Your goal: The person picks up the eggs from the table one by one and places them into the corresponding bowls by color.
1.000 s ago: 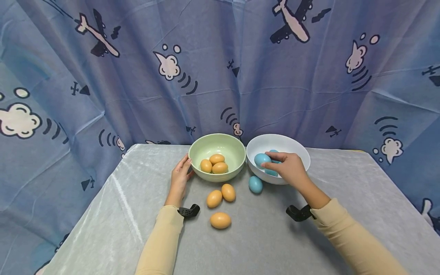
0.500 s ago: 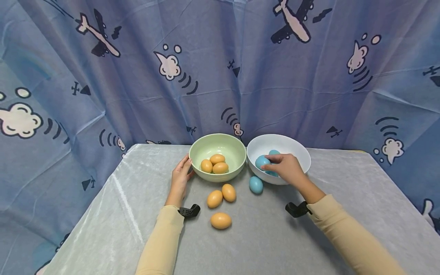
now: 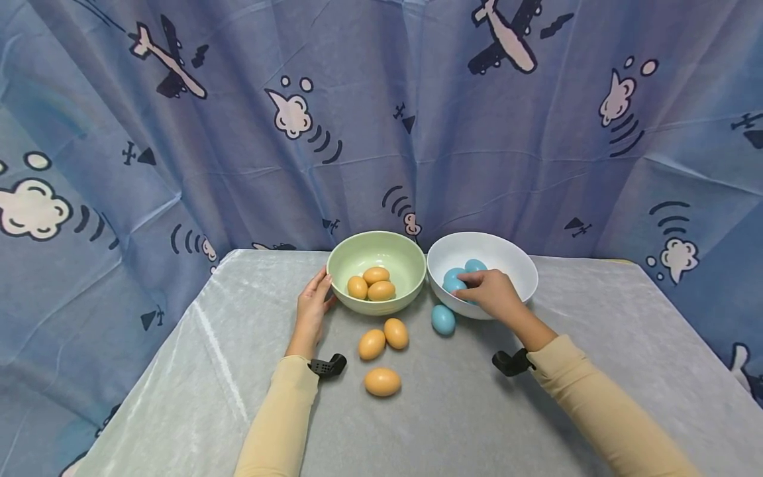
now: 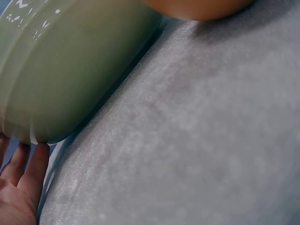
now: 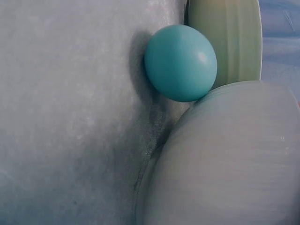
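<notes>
My left hand [image 3: 311,306] rests against the left side of a light green bowl [image 3: 405,265]. In the left wrist view, extended fingers [image 4: 35,171] touch the bowl's outer wall. Several orange eggs [image 3: 381,290] lie inside that bowl. My right hand [image 3: 496,295] reaches over the near rim of a white bowl [image 3: 512,262], pinching a blue egg [image 3: 454,287] between thumb and fingers. Other blue eggs lie beside it, one farther back [image 3: 475,265], and the hand partly covers them. The right wrist view shows the white bowl's outside [image 5: 225,164] but no hand.
One blue egg [image 3: 443,320] lies on the grey cloth-covered table [image 3: 453,411], in front of the gap between the bowls. Two orange eggs [image 3: 372,344] sit close together before the green bowl, with a third orange egg [image 3: 382,382] nearer. A patterned blue curtain [image 3: 357,132] hangs behind.
My right hand has moved lower and slightly left inside the white bowl, with the blue egg at its fingertips going down among the others. The left hand keeps its place at the green bowl.
</notes>
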Tool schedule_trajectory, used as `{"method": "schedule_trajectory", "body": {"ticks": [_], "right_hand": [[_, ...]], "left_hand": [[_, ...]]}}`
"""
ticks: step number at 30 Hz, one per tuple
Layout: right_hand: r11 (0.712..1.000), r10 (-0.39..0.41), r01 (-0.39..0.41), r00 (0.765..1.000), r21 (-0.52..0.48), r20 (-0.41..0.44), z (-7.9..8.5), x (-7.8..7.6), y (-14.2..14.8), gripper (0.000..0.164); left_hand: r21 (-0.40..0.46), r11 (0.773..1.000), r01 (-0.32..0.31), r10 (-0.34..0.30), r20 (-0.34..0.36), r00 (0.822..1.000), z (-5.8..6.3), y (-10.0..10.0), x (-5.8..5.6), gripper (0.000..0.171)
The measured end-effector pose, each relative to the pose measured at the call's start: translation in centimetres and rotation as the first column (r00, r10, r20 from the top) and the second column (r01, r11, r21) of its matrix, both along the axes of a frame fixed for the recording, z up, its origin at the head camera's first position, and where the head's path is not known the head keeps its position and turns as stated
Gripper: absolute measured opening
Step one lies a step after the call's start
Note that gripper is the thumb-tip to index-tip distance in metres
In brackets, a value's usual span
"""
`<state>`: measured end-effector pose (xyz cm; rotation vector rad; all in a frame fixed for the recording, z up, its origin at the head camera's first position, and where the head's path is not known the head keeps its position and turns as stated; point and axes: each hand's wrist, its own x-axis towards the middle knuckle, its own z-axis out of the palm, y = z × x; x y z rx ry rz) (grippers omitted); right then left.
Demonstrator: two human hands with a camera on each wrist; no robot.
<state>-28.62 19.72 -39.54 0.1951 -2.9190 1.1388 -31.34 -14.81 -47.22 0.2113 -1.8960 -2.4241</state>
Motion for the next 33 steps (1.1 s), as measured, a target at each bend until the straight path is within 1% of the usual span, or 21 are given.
{"method": "schedule_trajectory", "body": {"ticks": [5,7,9,10,12,15,16,20,25,28,31,32,33], "right_hand": [[1.000,-0.004,0.004,1.000,0.014,0.007,0.0,-0.1,0.0,0.047],[1.000,-0.009,0.008,1.000,0.016,0.010,0.0,-0.2,0.0,0.047],[1.000,-0.014,0.014,1.000,0.011,0.011,0.0,-0.2,-0.1,0.047],[1.000,-0.019,0.019,1.000,0.005,0.007,0.0,-0.1,-0.1,0.047],[0.999,-0.040,0.040,0.999,-0.022,-0.001,0.1,0.0,-0.1,0.046],[0.992,-0.088,0.085,0.996,-0.097,-0.030,0.3,0.6,-0.2,0.045],[0.986,-0.108,0.102,0.993,-0.130,-0.038,0.3,0.9,-0.2,0.044],[0.957,-0.148,0.128,0.987,-0.259,-0.057,0.6,2.7,-0.6,0.044],[0.926,-0.103,0.073,0.993,-0.370,-0.061,0.9,5.5,-1.6,0.043],[0.895,-0.082,0.052,0.995,-0.442,-0.049,1.0,6.9,-2.1,0.043],[0.871,-0.092,0.072,0.996,-0.486,-0.018,0.8,8.0,-2.4,0.045],[0.866,-0.095,0.079,0.996,-0.493,-0.006,0.7,8.3,-2.4,0.045],[0.869,-0.094,0.084,0.996,-0.488,0.005,0.5,8.6,-2.4,0.046]], "left_hand": [[-0.024,1.000,0.009,-0.009,-0.001,1.000,1.3,0.1,0.9,0.052],[-0.026,1.000,0.007,-0.007,-0.010,1.000,1.2,0.1,0.9,0.052],[-0.031,1.000,-0.003,0.002,-0.016,1.000,0.7,0.1,0.6,0.052],[-0.029,1.000,-0.003,0.002,-0.018,1.000,0.8,0.1,0.6,0.052],[-0.021,1.000,-0.002,0.001,-0.016,1.000,0.8,0.1,0.6,0.052],[-0.021,1.000,0.006,-0.006,-0.007,1.000,1.7,0.2,1.2,0.050],[-0.016,1.000,0.011,-0.011,-0.005,1.000,2.1,0.2,1.5,0.050],[-0.021,1.000,0.012,-0.012,-0.002,1.000,2.1,0.2,1.5,0.051],[-0.018,1.000,0.012,-0.012,0.002,1.000,2.2,0.3,1.4,0.052],[-0.018,1.000,0.011,-0.011,0.003,1.000,2.2,0.3,1.5,0.053],[-0.020,1.000,0.012,-0.012,0.003,1.000,2.1,0.3,1.5,0.053],[-0.024,1.000,0.013,-0.013,0.003,1.000,2.1,0.3,1.5,0.053],[-0.025,1.000,0.014,-0.014,0.001,1.000,2.1,0.3,1.5,0.052]]}}
